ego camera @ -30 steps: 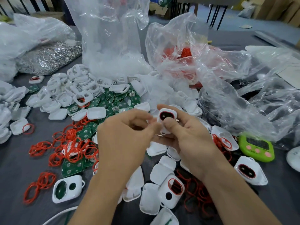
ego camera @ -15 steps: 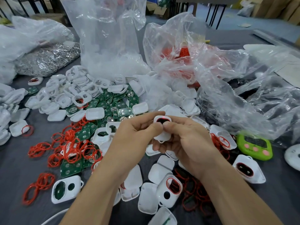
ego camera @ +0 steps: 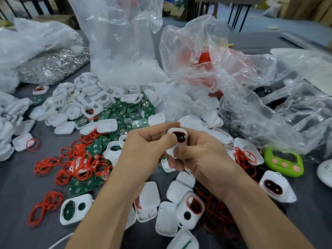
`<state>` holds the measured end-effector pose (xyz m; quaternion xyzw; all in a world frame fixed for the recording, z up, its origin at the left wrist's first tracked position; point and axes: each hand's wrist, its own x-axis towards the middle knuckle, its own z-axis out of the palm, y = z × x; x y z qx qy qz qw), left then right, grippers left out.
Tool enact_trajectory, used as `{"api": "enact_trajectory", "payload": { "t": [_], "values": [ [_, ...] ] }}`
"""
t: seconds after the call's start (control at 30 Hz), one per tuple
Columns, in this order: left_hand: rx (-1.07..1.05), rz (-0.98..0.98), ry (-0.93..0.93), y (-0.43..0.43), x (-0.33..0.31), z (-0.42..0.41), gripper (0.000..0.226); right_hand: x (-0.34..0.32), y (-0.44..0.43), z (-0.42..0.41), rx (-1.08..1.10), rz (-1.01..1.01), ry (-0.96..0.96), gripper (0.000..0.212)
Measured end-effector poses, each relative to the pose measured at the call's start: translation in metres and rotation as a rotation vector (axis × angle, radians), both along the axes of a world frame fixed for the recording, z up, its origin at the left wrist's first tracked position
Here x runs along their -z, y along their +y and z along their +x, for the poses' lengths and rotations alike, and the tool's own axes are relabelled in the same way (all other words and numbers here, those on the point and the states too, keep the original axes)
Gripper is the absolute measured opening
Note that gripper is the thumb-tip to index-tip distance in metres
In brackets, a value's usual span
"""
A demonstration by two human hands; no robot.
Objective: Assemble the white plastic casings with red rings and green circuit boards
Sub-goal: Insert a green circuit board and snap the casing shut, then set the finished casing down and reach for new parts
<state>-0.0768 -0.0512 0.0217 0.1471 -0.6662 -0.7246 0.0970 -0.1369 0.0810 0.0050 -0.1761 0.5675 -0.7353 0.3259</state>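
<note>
As the view tips down, a matte dark grey table (ego camera: 16, 194) fills the picture. Beyond its far edge stand thin black metal legs (ego camera: 235, 17) and brown cardboard boxes (ego camera: 305, 8) on a pale floor (ego camera: 260, 20). Crinkled clear plastic bags (ego camera: 116, 42) rise along the far side, glossy and creased, and toward the far left corner a bag of silvery metal loops (ego camera: 52, 67) glitters. In front of them sits a heap of smooth white shells (ego camera: 59, 108), rounded rectangles, some with oval cut-outs. Flat green circuit boards (ego camera: 125, 112) with shiny round pads lie in the middle, and thin red rings (ego camera: 80, 164) tangle in loops left of centre. Near the right edge there's a lime-green timer (ego camera: 283, 161) with pink buttons.

And here's the action: both hands are up over the middle of the table, a little toward the near edge, sharing one white casing (ego camera: 177, 139). It's glossy, with a dark oval window rimmed in red. The left hand (ego camera: 143, 151) pinches its upper side between thumb and forefinger. The right hand (ego camera: 203, 159) presses its thumb on the lower front, its fingers (ego camera: 175, 165) curled behind.
</note>
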Motion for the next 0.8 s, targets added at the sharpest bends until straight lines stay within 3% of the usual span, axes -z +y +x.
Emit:
{"api": "enact_trajectory", "payload": {
  "t": [0.33,0.5,0.63,0.8],
  "values": [
    [-0.012,-0.117,-0.011,0.001,-0.005,-0.001,0.015,-0.015,0.011,-0.008,-0.014,0.164,0.047,0.031],
    [-0.164,-0.479,0.024,-0.001,-0.025,0.011,0.012,-0.038,0.052,0.02,0.158,0.218,0.113,0.016],
    [0.116,-0.908,-0.053,0.033,-0.05,0.011,0.01,-0.03,0.098,0.06,0.351,0.246,0.1,0.008],
    [0.382,-0.698,0.025,0.103,-0.046,0.023,0.033,-0.021,0.147,0.093,0.536,0.126,0.055,0.016]
  ]
}}
